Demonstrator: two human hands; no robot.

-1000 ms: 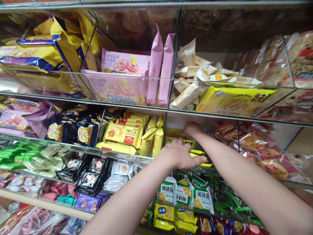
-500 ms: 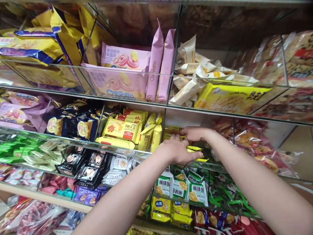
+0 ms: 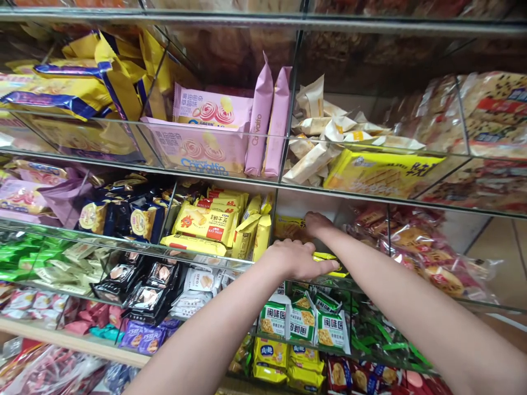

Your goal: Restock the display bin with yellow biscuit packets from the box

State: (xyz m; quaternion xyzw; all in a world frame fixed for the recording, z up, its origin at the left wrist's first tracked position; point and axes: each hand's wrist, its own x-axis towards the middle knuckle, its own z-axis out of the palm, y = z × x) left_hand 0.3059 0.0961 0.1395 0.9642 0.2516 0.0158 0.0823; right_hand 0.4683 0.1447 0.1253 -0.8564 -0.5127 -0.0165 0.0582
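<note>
Yellow biscuit packets (image 3: 287,224) lie in a middle-shelf compartment, one towards the back, another at the front edge; the glass divider (image 3: 274,211) presumably keeps them apart from the Jing Lin cheese-flavoured packets (image 3: 208,222) alongside. The left hand (image 3: 298,261) lies palm down at the front, thumb spread away, perhaps to steady what is beneath; whether its fingers grip anything I cannot tell. The right hand (image 3: 320,224) reaches deeper, at the rear packet, its fingertips too hidden to show whether they pinch it.
</note>
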